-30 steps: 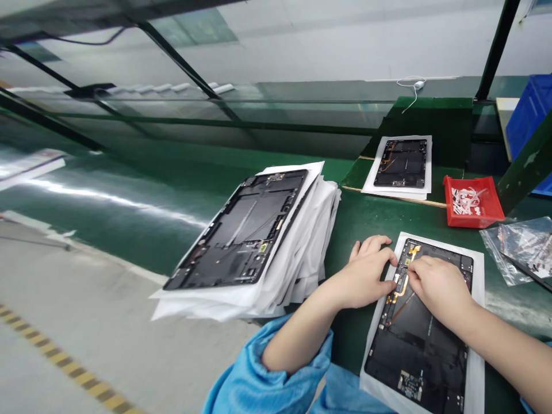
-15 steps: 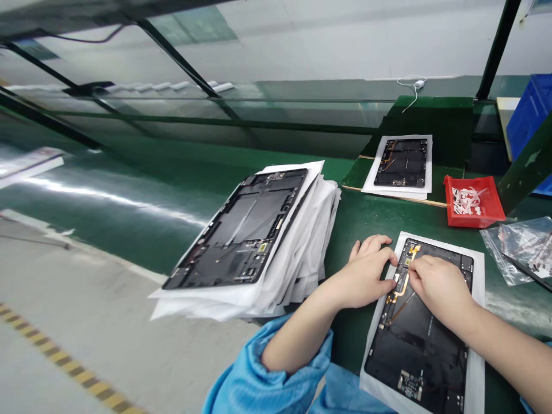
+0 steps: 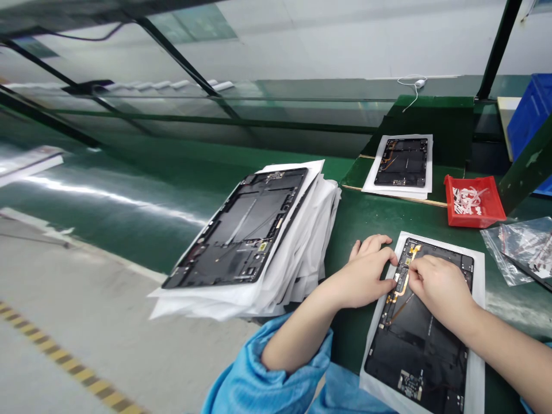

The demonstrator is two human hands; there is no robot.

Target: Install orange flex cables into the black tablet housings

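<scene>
The fingers (image 3: 414, 268) of both hands curl down onto a gold flexible ribbon cable (image 3: 402, 291) inside a black tablet housing (image 3: 414, 345). The left hand (image 3: 364, 273) comes in from the housing's near-left side, its fingertips and thumb closing towards the cable, and the right hand (image 3: 442, 287) lies across the housing's upper part, fingers bunched close beside the left hand's. The two hands almost meet over the cable, but they hide the contact, so I cannot tell whether either one actually has hold of it or is only pressing on it.

The housing lies flat on a white sheet (image 3: 478, 322) on the green table (image 3: 357, 230). A blue sleeve (image 3: 259, 374) bunches at the left forearm, just below the housing's left side.

Left of the housing, a second black tablet housing (image 3: 241, 230) sits on a tall, uneven stack of white sheets (image 3: 308, 270). Beyond it, a third housing (image 3: 401, 164) lies on its own white sheet. Past the far right corner are a red tray (image 3: 472, 201) holding white scraps and a clear plastic bag (image 3: 513, 250), with a blue crate (image 3: 532, 115) farther off.
</scene>
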